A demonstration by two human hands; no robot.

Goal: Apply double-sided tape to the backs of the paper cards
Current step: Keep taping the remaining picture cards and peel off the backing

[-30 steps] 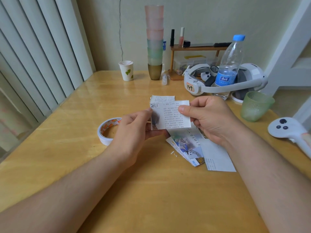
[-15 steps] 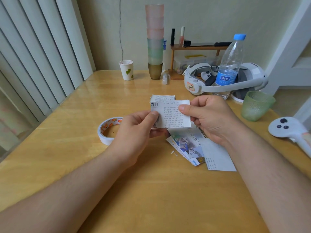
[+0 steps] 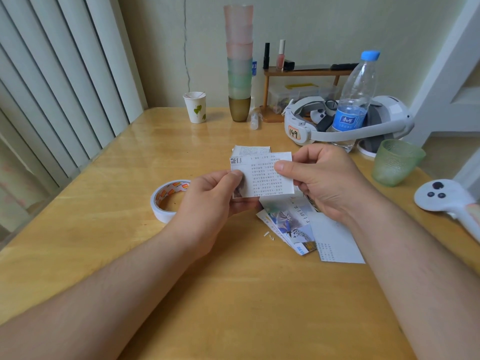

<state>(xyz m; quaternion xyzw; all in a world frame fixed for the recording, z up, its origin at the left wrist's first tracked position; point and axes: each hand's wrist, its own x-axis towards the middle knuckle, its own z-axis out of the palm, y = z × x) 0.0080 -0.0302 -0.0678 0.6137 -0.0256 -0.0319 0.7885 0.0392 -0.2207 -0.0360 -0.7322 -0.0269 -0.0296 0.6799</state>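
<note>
the paper card (image 3: 270, 175) is held up above the table (image 3: 104, 229) between both hands, its long axis running left to right and its printed side toward the camera: the left hand (image 3: 207, 206) pinches its lower left edge with thumb over curled fingers, and the right hand (image 3: 324, 183) pinches its right edge, thumb lying across the print. the tape roll (image 3: 168, 200) lies flat on the table just left of the left hand, well apart from the right. so i judge the left hand is the one placed to let go and reach it while the right keeps the card, with the other cards (image 3: 293, 227) fanned beneath.
</note>
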